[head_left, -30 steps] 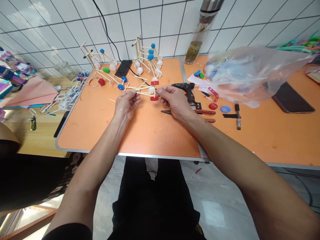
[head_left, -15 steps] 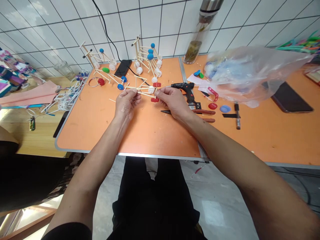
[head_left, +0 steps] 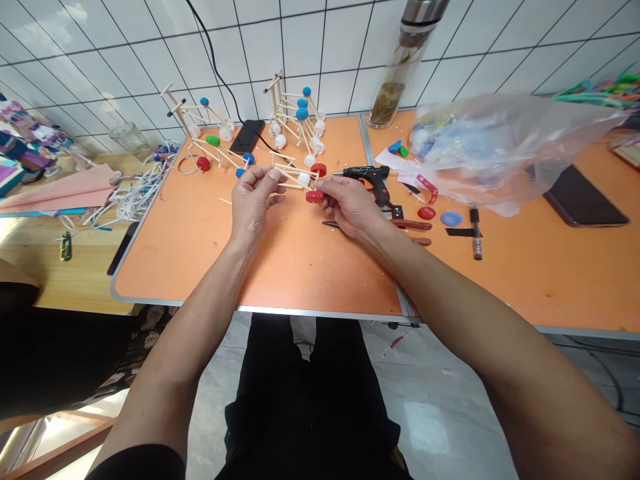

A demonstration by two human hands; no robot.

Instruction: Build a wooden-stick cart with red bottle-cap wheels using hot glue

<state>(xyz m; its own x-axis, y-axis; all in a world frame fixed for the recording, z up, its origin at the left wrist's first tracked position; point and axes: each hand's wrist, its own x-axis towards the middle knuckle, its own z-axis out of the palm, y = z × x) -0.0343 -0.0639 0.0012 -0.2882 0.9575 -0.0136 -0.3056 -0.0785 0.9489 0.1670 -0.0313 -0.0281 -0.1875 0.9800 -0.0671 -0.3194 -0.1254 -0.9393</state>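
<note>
Both hands hold a small frame of thin wooden sticks (head_left: pixel 295 186) above the orange table. My left hand (head_left: pixel 254 200) pinches its left end. My right hand (head_left: pixel 349 201) grips the right end at a red bottle cap (head_left: pixel 315 197) fixed there like a wheel. A second red cap (head_left: pixel 319 171) sits on the far side of the same end, and a white cap (head_left: pixel 303 179) is between the sticks. Just behind stand other stick frames with caps, one with blue caps (head_left: pixel 301 114) and one with a green cap (head_left: pixel 213 141).
Right of my hands lie a glue gun (head_left: pixel 373 179), pliers (head_left: pixel 415 225), loose caps (head_left: pixel 451 218) and a marker (head_left: pixel 475 233). A plastic bag (head_left: pixel 480 147) and a glass bottle (head_left: pixel 387 100) stand behind. A person's dark clothing (head_left: pixel 60 360) shows at lower left.
The stick frame has tilted in my hands, so the red caps' faces show more and its right end sits slightly farther right. Both hands keep their hold.
</note>
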